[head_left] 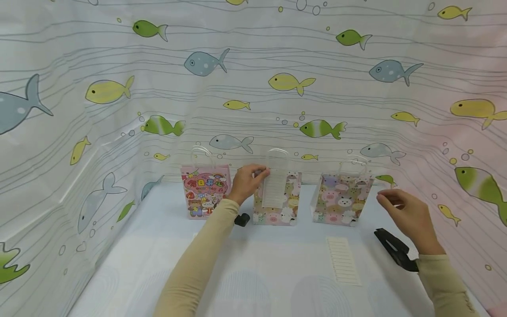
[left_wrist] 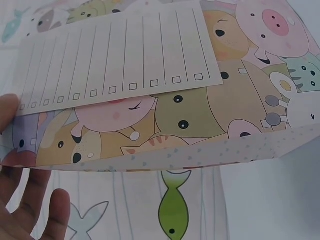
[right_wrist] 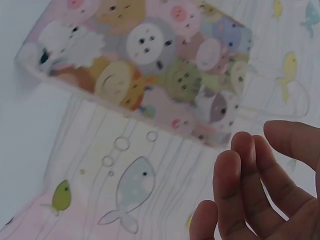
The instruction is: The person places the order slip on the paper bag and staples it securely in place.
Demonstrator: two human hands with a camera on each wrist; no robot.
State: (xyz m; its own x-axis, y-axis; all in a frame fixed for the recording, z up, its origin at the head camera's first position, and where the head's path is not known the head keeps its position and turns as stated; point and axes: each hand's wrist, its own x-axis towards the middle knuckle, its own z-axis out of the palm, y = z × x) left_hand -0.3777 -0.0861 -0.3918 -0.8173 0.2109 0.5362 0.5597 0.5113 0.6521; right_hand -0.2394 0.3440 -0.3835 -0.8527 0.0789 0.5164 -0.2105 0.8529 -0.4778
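From my seat I see the left hand [head_left: 247, 181] pinching the top left corner of a cream checklist slip [head_left: 273, 193] against the middle gift bag [head_left: 292, 196], thumb on the paper and fingers at the bag's edge. The slip is ruled with thin dark lines, a small square box at the end of each, and lies flat over the bag's front. The bag stands upright on the tabletop [head_left: 277, 251], printed with pigs, bears and other animal faces, a clear handle [head_left: 278, 151] above it

The left sleeve [head_left: 202, 259] blocks my view of most of a small black object [head_left: 242, 219], which I cannot identify, and part of the pink cartoon bag. In the left wrist view the middle bag is cut off, and the right wrist view is blurred

Closer to me, a second checklist slip [head_left: 343, 260] lies loose on the tabletop, with a black stapler [head_left: 392, 248] to its right, partly behind the right sleeve [head_left: 439, 281]. The right hand [head_left: 412, 218] holds nothing, its fingers loosely bent, near the right gift bag [head_left: 342, 200]. The pink cartoon bag [head_left: 203, 182] stands at left, and a fish-printed sheet [head_left: 253, 57] hangs behind everything
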